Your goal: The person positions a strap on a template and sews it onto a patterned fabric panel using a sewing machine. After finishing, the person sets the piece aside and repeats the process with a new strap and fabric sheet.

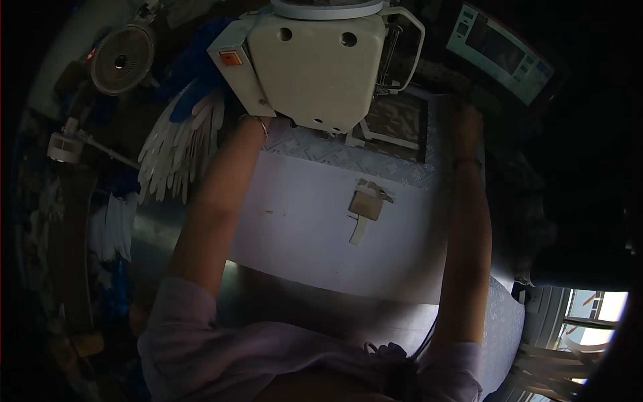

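Observation:
A pale machine head (315,67) with an orange switch stands over the white work surface (301,208). My left arm reaches up to it, and my left hand is hidden behind the machine's lower left side; only the wrist with a bracelet shows. My right hand (467,127) rests at the right edge of the patterned fabric (321,151), dim, its fingers too dark to make out. Between the arms, a dark rectangular frame (420,127) lies on the fabric beside the machine. Nearer to me sits a small brown pad (366,205) with a pale strip below it.
White gloves (177,144) hang left of my left arm. A round fan (122,61) stands at the upper left, with a small white device (65,149) below it. A lit control screen (499,50) is at the upper right, and patterned fabric (502,328) hangs at the lower right.

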Demonstrator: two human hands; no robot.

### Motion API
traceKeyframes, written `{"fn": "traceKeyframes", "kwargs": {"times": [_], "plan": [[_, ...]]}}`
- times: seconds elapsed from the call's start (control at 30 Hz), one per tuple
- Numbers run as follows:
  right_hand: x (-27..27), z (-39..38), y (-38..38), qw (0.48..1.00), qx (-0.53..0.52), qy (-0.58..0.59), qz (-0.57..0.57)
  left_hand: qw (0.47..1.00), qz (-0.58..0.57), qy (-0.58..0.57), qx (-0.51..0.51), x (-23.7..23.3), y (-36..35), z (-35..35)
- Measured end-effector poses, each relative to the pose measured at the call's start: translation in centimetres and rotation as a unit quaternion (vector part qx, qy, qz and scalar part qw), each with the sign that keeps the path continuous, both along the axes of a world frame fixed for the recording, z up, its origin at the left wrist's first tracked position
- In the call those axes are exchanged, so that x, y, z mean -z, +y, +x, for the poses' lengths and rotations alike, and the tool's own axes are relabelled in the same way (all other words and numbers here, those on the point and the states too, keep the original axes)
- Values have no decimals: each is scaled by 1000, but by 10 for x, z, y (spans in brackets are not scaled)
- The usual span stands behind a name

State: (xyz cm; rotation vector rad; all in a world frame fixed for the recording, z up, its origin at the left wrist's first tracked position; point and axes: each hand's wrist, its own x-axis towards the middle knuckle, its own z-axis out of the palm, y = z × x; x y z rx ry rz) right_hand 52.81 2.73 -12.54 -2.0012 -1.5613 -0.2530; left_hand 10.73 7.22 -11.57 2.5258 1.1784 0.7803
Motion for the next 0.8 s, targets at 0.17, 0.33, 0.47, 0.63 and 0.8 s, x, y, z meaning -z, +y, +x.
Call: {"fn": "traceKeyframes", "kwargs": {"times": [0.17,0.33,0.47,0.63,0.8], "plan": [[7,5,17,994,92,57,-30,998,-52,-33,22,-9,1,15],[12,44,31,992,11,40,-119,993,-83,-76,-17,-15,-24,-23],[53,81,29,988,-15,-67,-137,989,-80,-103,-67,-28,-15,-46],[33,33,-28,997,-14,68,-37,982,-159,0,-98,-40,-96,-53],[25,22,-38,994,45,100,17,995,-45,52,-68,-19,-187,-23]]}}
